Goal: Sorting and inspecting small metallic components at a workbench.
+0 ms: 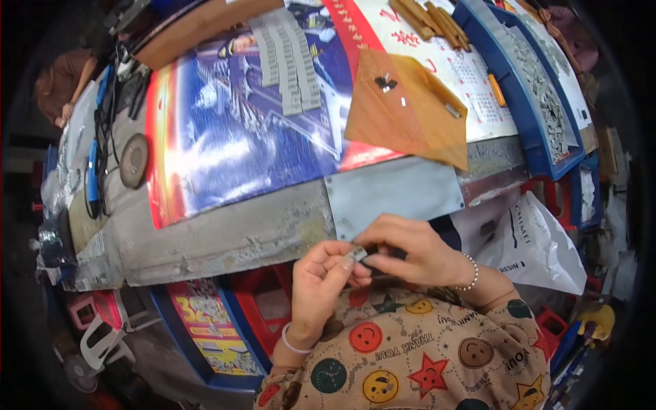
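Observation:
Between my hands, in front of the table edge, is a small grey rectangular piece (357, 254). My left hand (320, 277) pinches it between thumb and fingers. From the other side, my right hand (413, 251) has its fingers closed at the same piece; whether they hold something smaller there is too fine to tell. Beyond them, an orange-brown sheet (410, 140) lies on the table with a few tiny black bits (383, 82) on it. Farther back, rows of similar grey pieces (295, 72) lie side by side on a glossy poster (225, 164).
At the right stands a blue tray (538, 152) full of loose grey pieces, an orange-handled tool (496, 90) beside it. Brown rolls (427, 20) lie at the back. A blue-grey plate (393, 198) covers the front edge. Leftward are a round disc (134, 160) and a blue tool (92, 171).

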`<state>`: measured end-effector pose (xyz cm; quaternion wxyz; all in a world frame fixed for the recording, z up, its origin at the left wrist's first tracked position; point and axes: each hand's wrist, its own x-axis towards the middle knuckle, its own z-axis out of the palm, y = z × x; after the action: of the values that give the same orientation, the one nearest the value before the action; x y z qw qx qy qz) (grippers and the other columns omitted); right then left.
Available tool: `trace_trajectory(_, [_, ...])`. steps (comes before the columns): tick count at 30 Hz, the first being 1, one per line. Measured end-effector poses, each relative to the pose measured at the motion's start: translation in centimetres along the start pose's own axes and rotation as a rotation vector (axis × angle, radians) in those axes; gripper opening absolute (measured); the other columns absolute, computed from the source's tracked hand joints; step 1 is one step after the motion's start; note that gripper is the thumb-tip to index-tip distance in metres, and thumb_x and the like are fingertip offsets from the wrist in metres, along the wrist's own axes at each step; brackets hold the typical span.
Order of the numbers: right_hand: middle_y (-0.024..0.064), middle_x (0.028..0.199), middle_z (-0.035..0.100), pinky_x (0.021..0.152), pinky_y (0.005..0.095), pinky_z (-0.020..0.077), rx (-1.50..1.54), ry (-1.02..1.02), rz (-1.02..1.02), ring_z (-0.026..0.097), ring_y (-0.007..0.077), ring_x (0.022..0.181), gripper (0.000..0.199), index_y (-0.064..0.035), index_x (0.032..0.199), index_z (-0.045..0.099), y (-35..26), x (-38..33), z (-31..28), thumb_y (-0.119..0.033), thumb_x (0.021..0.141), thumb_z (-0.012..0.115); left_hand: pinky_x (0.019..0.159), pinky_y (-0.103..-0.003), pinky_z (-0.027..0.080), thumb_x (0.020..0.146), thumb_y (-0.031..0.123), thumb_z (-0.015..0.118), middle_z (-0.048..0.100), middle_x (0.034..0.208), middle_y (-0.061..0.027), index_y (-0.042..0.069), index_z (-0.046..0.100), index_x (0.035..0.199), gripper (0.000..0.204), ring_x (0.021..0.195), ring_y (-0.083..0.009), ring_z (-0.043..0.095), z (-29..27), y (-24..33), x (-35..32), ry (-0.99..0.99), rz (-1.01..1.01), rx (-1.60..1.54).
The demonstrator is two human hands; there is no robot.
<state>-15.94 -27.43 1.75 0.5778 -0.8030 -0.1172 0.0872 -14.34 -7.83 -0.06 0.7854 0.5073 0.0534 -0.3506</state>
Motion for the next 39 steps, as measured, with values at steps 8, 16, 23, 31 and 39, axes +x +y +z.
trace_trajectory(8, [0.0105, 0.087, 0.057, 0.062, 0.03, 0.0471, -0.027, -0.014, -0.063, 0.059, 0.0231, 0.072, 0.019, -0.0006, 0.1, 0.058, -0.4, 0.3, -1.0, -0.005, 0.082, 0.064, 0.074, -0.023, 0.052, 0.092, 0.001, 0.053, 0.066, 0.088, -0.0095, -0.005, 0.052, 0.112, 0.021, 0.078, -0.0129, 0.064, 0.9, 0.8, 0.0, 0.009, 0.121, 0.143])
trace_trajectory(16, [0.0083, 0.085, 0.057, 0.062, 0.0273, 0.0463, 0.096, 0.019, -0.018, 0.057, 0.0159, 0.07, 0.018, 0.0002, 0.099, 0.058, -0.1, 1.0, -0.5, -0.006, 0.083, 0.064, 0.065, -0.024, 0.052, 0.081, -0.001, 0.066, 0.065, 0.086, -0.0095, 0.0, 0.061, 0.103, 0.023, 0.072, -0.013, 0.065, -0.3, 2.3, 0.4, 0.072, 0.503, 0.833])
trace_trajectory(23, [0.0073, 0.083, 0.058, 0.062, 0.0267, 0.0461, 0.136, 0.029, -0.024, 0.056, 0.0143, 0.068, 0.023, -0.0005, 0.102, 0.058, 0.8, 3.0, -0.2, -0.008, 0.082, 0.066, 0.061, -0.028, 0.052, 0.078, 0.002, 0.069, 0.064, 0.082, -0.0103, 0.002, 0.062, 0.098, 0.022, 0.068, -0.0179, 0.064, -2.0, 5.4, 2.7, -0.086, 0.6, 1.05])
trace_trajectory(31, [0.0066, 0.088, 0.06, 0.062, 0.0236, 0.0482, 0.058, 0.23, -0.005, 0.058, 0.0109, 0.07, 0.036, 0.0001, 0.112, 0.055, 1.2, 3.2, -1.4, -0.006, 0.079, 0.069, 0.073, -0.029, 0.05, 0.079, 0.003, 0.067, 0.065, 0.088, -0.0098, 0.001, 0.062, 0.097, 0.019, 0.08, -0.0192, 0.063, -7.3, 11.6, 10.6, 0.074, 0.81, 1.186])
trace_trajectory(39, [0.0112, 0.09, 0.059, 0.072, 0.0354, 0.0461, -0.386, 0.514, -0.105, 0.058, 0.0272, 0.079, 0.025, -0.0006, 0.095, 0.059, 2.2, 0.0, -2.2, -0.002, 0.073, 0.069, 0.076, -0.029, 0.045, 0.078, 0.002, 0.067, 0.058, 0.089, -0.01, 0.003, 0.06, 0.092, 0.016, 0.086, -0.0231, 0.058, -10.1, 14.6, 19.6, -0.043, 0.905, 1.291])
